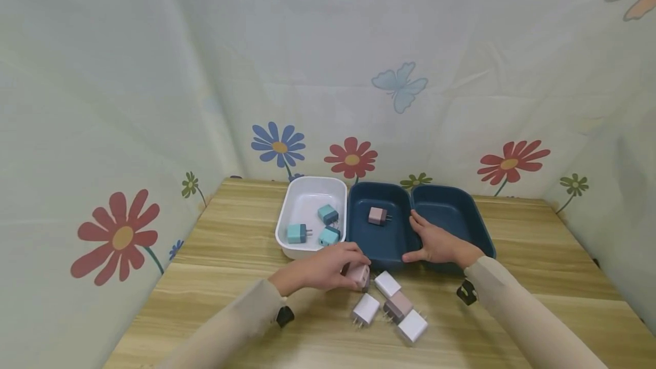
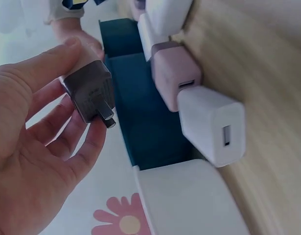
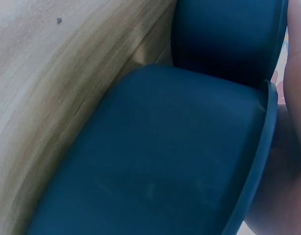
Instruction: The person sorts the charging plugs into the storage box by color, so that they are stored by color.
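My left hand (image 1: 330, 266) pinches a pink charger plug (image 1: 358, 274) between thumb and fingers, just in front of the trays. In the left wrist view the held charger plug (image 2: 89, 88) shows its grey end and metal prongs. Below and right of that hand lie three white charger plugs (image 1: 366, 309) and another pink charger plug (image 1: 398, 306). Across the adjoining rims of two blue trays, my right hand (image 1: 437, 244) rests with thumb and fingers spread. The middle blue tray (image 1: 381, 249) contains one pink charger plug (image 1: 377, 216).
A white tray (image 1: 312, 187) on the left holds three teal charger plugs (image 1: 296, 233). Beside the middle tray stands the right blue tray (image 1: 451, 212). All sit on a wood-grain table (image 1: 230, 232), backed by a flowered curtain (image 1: 318, 73).
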Motion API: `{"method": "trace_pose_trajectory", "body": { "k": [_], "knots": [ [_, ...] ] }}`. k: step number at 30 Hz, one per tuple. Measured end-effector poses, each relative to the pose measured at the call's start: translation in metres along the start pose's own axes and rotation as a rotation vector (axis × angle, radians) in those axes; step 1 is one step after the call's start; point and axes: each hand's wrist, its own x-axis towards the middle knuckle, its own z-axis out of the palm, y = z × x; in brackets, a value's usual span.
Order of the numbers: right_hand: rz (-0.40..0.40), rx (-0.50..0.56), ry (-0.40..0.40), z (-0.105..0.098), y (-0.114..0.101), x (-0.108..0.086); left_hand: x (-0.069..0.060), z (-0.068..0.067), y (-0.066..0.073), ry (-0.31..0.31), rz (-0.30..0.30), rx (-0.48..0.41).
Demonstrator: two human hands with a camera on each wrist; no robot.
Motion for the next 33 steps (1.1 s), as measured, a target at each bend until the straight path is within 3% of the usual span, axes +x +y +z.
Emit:
{"method": "trace_pose_trajectory", "body": {
  "k": [11, 16, 33],
  "knots": [
    [0.006, 0.02, -0.01, -0.002, -0.002, -0.002, 0.022, -0.017, -0.002, 0.052, -0.052, 0.01],
    [-0.005, 0.013, -0.001, -0.002, -0.001, -0.002, 0.031, -0.02, -0.005, 0.05, -0.106, -0.018],
    [-0.02, 0.025, 0.014, 0.002, 0.001, 0.0, 0.064, -0.023, -0.031, 0.088, -0.187, -0.001]
  ]
}}
